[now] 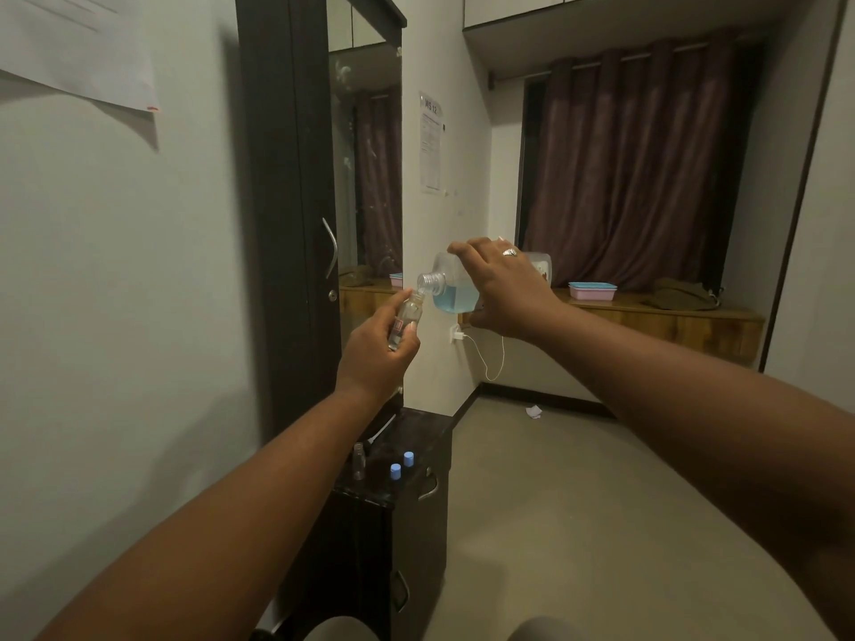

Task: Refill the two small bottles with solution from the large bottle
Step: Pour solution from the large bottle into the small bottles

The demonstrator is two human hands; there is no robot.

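Observation:
My right hand grips the large clear bottle, tipped on its side with blue solution pooled low in it. Its open neck points left and down onto the mouth of a small clear bottle. My left hand holds that small bottle tilted, its mouth touching the large bottle's neck. Below, on the dark cabinet top, a second small clear bottle stands uncapped beside two blue caps.
A tall dark wardrobe with a mirror door stands at the left. A white charger cable hangs from the wall. A wooden ledge under the curtains holds a pink and blue tray. The bare floor spreads to the right.

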